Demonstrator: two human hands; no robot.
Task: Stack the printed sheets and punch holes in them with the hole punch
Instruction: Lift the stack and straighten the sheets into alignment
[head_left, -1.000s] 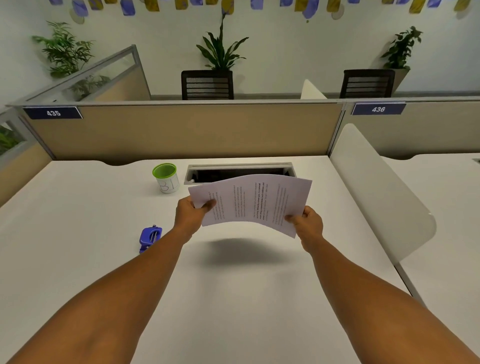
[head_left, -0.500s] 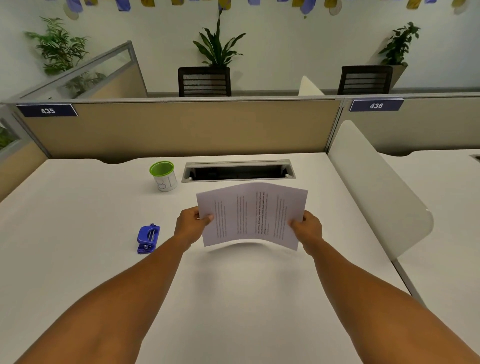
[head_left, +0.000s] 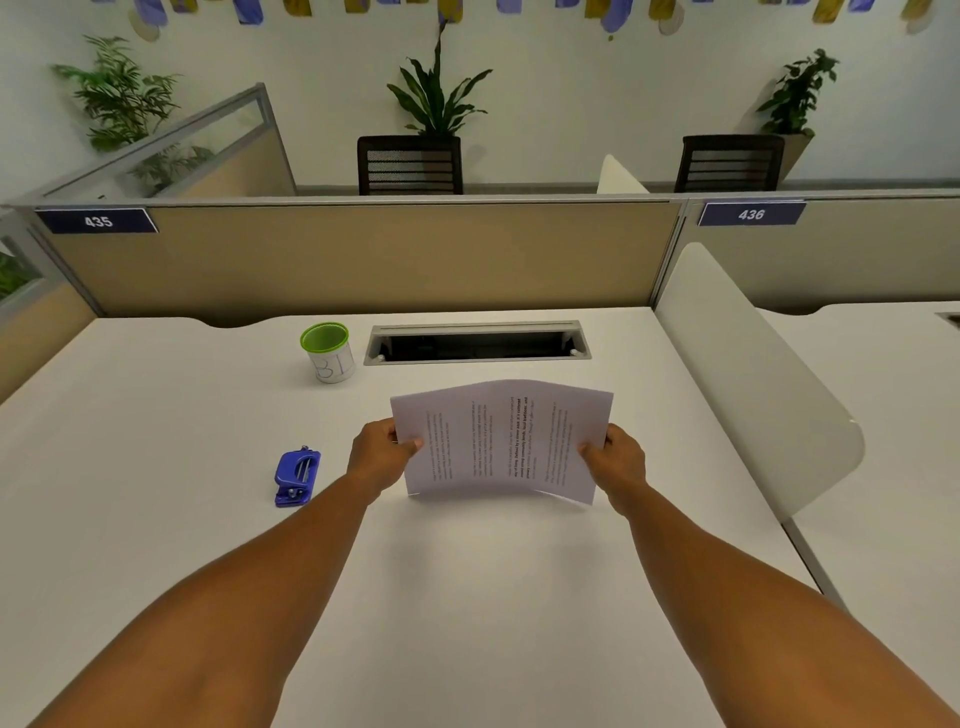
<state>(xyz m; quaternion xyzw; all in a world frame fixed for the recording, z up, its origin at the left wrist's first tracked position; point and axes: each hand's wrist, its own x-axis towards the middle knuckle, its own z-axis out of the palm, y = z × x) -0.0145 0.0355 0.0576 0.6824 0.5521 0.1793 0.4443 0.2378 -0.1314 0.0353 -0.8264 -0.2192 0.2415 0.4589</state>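
We pinch the sheets (head_left: 501, 441) at their side edges, left hand (head_left: 378, 453) and right hand (head_left: 618, 457) closed on them; light, floppy, they bow between our grips.

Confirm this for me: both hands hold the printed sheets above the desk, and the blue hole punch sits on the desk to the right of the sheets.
One detail is wrong. In the head view the hole punch lies to the left of the sheets, beside the left hand. The rest stands: the left hand and the right hand hold the sheets above the desk.
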